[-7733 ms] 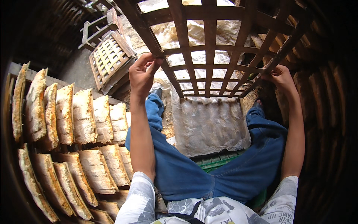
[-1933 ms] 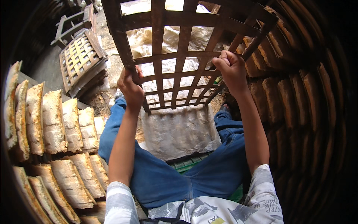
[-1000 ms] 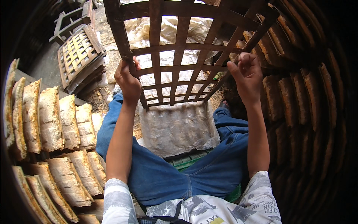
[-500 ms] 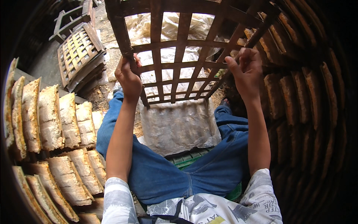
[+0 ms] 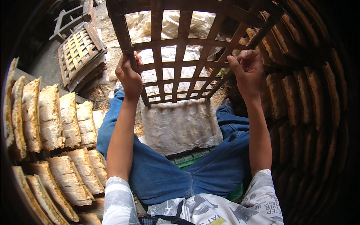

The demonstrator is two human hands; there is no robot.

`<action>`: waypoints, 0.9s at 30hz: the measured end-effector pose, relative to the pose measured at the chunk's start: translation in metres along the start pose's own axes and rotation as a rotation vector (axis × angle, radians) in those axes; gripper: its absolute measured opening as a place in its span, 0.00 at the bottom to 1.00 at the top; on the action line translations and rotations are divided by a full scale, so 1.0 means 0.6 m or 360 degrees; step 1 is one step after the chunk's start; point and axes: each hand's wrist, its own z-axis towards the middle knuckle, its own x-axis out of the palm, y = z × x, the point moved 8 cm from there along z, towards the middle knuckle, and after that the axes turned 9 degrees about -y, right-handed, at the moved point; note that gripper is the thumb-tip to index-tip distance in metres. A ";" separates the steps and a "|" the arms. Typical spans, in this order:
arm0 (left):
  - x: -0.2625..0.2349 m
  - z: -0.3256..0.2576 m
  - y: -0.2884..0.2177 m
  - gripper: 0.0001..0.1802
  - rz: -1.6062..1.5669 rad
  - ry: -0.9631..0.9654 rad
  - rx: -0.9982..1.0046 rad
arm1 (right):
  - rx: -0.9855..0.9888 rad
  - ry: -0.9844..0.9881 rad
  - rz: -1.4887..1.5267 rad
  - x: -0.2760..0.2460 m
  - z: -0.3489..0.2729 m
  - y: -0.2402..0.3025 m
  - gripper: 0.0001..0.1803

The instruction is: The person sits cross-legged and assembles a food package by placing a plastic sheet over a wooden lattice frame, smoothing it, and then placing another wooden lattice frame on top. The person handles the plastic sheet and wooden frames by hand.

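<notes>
A dark slatted lattice tray [image 5: 182, 41], with a frame along its sides, stands tilted up before me. My left hand [image 5: 129, 78] is closed around its left rail. At the right rail, my right hand [image 5: 246, 77] is closed with curled fingers and the thumb raised; part of its grip is hidden. Below the tray's lower edge, between my knees, lies a flat rectangular thing covered in clear, wrinkled plastic sheet [image 5: 180, 129]. More crumpled plastic [image 5: 174, 26] shows through the gaps in the slats.
Rows of thick, pale slabs with brown edges [image 5: 50, 116] stand upright on my left. Similar slabs [image 5: 288, 93] fill the shaded right side. A stack of lattice trays [image 5: 80, 54] lies at the far left, near a wooden frame [image 5: 69, 22]. Something green and ridged [image 5: 187, 161] shows between my thighs.
Almost nothing differs. Both hands stay at the rails, and the lattice tray has shifted only very slightly.
</notes>
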 end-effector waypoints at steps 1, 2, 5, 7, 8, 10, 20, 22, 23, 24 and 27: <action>0.003 0.000 0.000 0.20 -0.0041 0.0016 0.0008 | 0.0116 -0.0011 0.0185 -0.001 0.000 -0.020 0.17; 0.002 -0.002 0.002 0.20 -0.0070 0.0029 0.0012 | 0.0240 -0.0016 0.0376 0.008 -0.001 -0.022 0.17; -0.009 -0.003 0.008 0.20 -0.0099 -0.0026 -0.0031 | -0.0068 -0.0027 -0.0038 0.022 -0.002 0.022 0.16; -0.008 0.000 0.003 0.19 0.0008 0.0011 0.0013 | -0.0103 0.0033 -0.0095 0.032 -0.011 0.017 0.16; -0.002 0.000 0.001 0.19 0.0054 0.0033 0.0029 | -0.0086 0.0076 -0.0087 0.035 -0.016 0.007 0.16; 0.002 -0.005 0.002 0.19 -0.0037 0.0002 -0.0024 | 0.0077 0.0127 0.0116 0.047 -0.028 -0.015 0.16; -0.001 0.001 0.003 0.20 0.0024 -0.0003 0.0000 | -0.0338 0.0129 -0.0131 0.105 -0.036 0.079 0.13; -0.003 0.000 0.004 0.20 0.0035 0.0001 0.0009 | -0.0118 0.0150 -0.0077 0.109 -0.036 0.061 0.14; -0.002 -0.003 -0.002 0.20 0.0033 0.0009 0.0011 | -0.0057 0.0132 -0.0076 0.107 -0.033 0.061 0.14; -0.001 -0.005 -0.006 0.20 0.0030 0.0016 0.0013 | 0.0004 0.0113 -0.0076 0.106 -0.031 0.061 0.14; -0.003 -0.003 -0.001 0.21 0.0062 0.0025 -0.0038 | -0.0039 0.0138 -0.0196 0.109 -0.037 0.065 0.14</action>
